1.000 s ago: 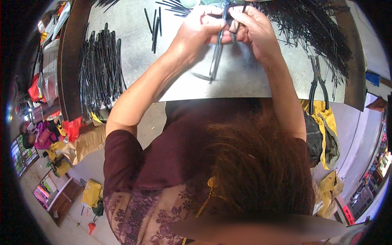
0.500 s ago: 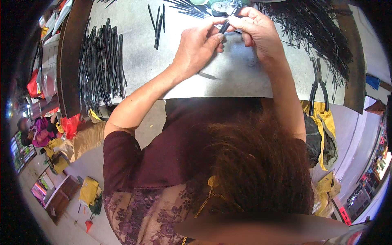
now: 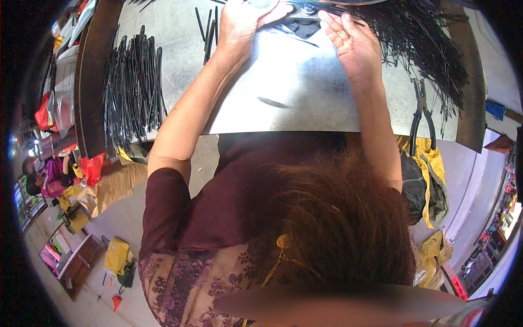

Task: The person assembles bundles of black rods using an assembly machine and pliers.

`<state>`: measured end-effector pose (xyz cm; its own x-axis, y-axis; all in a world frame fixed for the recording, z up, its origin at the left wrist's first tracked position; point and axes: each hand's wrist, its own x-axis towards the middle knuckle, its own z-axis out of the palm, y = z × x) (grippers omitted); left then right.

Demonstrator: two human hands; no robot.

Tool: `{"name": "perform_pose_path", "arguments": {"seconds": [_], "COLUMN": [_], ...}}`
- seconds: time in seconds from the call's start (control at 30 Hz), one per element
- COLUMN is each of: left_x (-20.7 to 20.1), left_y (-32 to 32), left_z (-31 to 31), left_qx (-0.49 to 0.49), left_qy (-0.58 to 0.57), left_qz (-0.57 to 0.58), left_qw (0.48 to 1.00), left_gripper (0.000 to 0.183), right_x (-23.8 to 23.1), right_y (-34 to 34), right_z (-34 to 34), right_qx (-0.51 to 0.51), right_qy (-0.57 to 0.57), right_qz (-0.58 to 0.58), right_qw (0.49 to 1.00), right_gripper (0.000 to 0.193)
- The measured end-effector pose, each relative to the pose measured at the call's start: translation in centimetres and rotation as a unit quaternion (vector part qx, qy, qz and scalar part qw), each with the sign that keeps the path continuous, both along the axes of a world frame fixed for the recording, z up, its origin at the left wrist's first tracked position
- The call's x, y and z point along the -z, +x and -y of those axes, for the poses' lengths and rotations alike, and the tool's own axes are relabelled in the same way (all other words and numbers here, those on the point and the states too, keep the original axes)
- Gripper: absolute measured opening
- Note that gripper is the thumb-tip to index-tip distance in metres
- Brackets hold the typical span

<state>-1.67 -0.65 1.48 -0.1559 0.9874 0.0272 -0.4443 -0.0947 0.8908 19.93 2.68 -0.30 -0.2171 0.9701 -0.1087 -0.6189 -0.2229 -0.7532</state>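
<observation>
My left hand (image 3: 239, 24) is at the top edge beside a small green and metal device (image 3: 306, 10), its fingers reaching toward it. The picture's edge cuts off part of this hand, and whatever it grips is hidden. On the device's other side, my right hand (image 3: 354, 46) has its fingers bent, palm partly showing. A thin black strip (image 3: 355, 21) lies between its thumb and fingers. Loose black strips (image 3: 297, 37) are on the metal tabletop (image 3: 272, 76) just below the device.
A dense pile of black strips (image 3: 136, 82) covers the table's left side, with a few more strips (image 3: 209, 38) nearby. At right lies a tangled heap of thin black strips (image 3: 430, 49). Black-handled pliers (image 3: 418, 117) overhang the front edge. Below hangs a yellow and black bag (image 3: 427, 180).
Both hands have come apart from where they met around a black strip. The left has moved up and left, partly out of the picture; the right has turned its palm more into view.
</observation>
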Motion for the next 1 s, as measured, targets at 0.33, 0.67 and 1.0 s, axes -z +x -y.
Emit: {"name": "perform_pose_path", "arguments": {"seconds": [0.33, 0.67, 1.0], "left_x": [-1.8, 0.1, 0.5], "left_y": [2.5, 2.8, 1.7], "left_z": [0.1, 0.8, 0.5], "left_qx": [-0.103, -0.057, -0.033], "left_qy": [0.002, 0.005, -0.009], "left_qz": [0.045, 0.076, 0.068], "left_qw": [0.994, 0.995, 0.997], "left_gripper": [0.013, 0.013, 0.014], "right_x": [-1.2, -1.4, -0.7], "right_y": [-1.2, -1.6, -0.9], "right_z": [2.0, 2.5, 2.0], "right_qx": [0.066, 0.096, 0.044], "right_qy": [0.006, 0.031, 0.027], "right_qz": [0.026, 0.027, 0.026], "right_qw": [0.997, 0.994, 0.998], "right_gripper": [0.021, 0.024, 0.026]}}
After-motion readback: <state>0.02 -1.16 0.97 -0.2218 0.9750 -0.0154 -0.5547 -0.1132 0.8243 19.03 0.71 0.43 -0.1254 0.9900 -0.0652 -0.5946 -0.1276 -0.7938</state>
